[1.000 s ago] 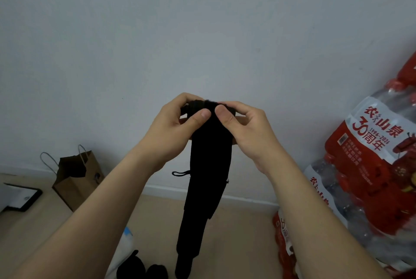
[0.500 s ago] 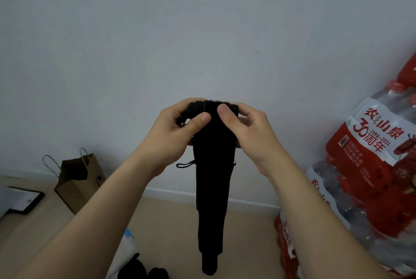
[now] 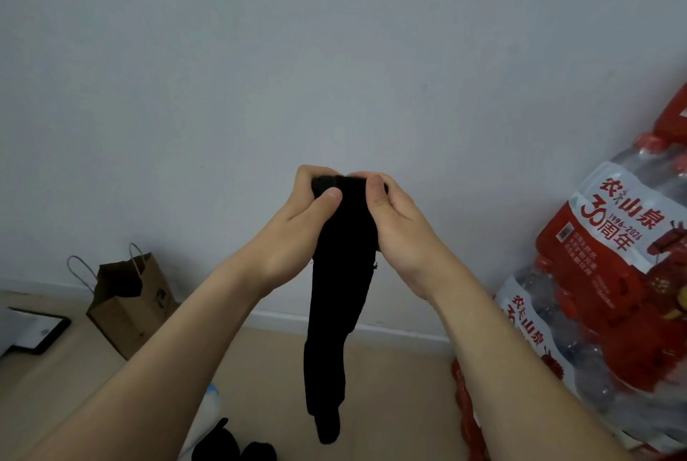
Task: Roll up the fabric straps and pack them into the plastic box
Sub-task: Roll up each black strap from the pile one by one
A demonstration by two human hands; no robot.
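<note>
Between the two hands, at fingertip height: strap, black, one. Its top end is wound into a small roll, which is pinched from both sides. The unrolled length hangs straight down below the wrists, and its tip is judged to be clear of the floor.

Left hand: fingers curled over the roll's far side, thumb pressed on the near face.

Right hand: likewise curled, thumb laid against the roll's right edge.

Progress: rolling is begun, with only a few turns taken up. Most of the strap is left to be wound, and packing is not yet started. No box is identified in view.

Below the left forearm: dark bundles, partly cut off by the frame edge and judged to be further straps. Whether they are rolled or loose cannot be told.

Left of the left arm: paper bag by the wall, and a flat tray.

Right of the right arm: water packs, stacked.
</note>
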